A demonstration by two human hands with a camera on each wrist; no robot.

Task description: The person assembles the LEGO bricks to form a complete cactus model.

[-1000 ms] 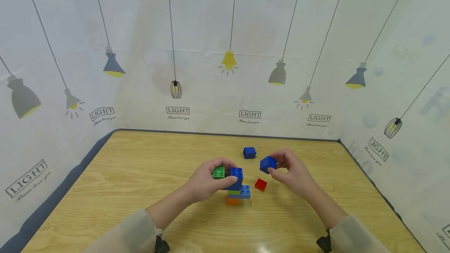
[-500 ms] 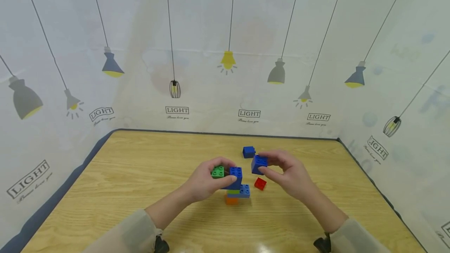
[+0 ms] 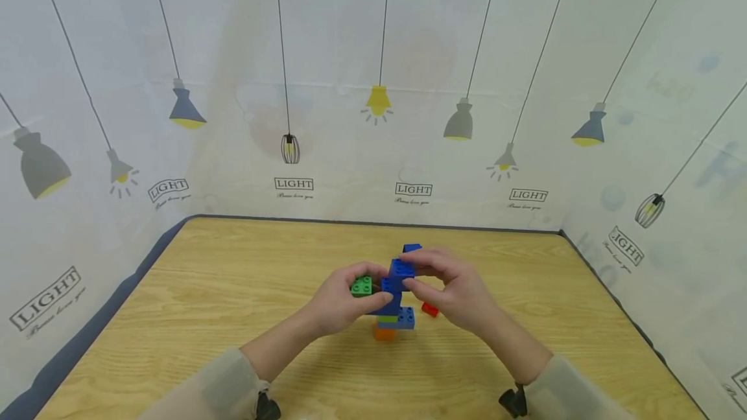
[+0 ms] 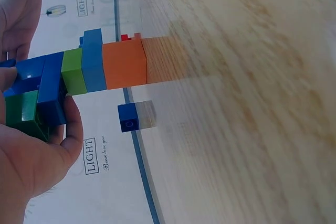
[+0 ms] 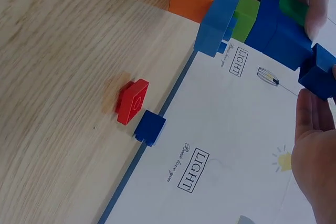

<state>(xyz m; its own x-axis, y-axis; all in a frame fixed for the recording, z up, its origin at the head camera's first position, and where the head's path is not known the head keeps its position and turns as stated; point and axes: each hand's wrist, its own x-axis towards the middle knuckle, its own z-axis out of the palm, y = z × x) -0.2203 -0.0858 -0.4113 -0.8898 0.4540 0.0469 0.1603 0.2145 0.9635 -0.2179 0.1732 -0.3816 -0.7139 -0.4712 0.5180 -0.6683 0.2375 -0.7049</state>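
Seemingly the stacking step: left hand grips brick tower, right hand pinches blue brick by its top; next likely needs aligning, pressing.

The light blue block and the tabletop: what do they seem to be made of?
The light blue block looks like smooth hard plastic: even colour, crisp edges, studs seemingly moulded on. The tabletop shows wood grain and a glossy finish, mirroring the orange block; solid wood, veneer or laminate, I can't tell.
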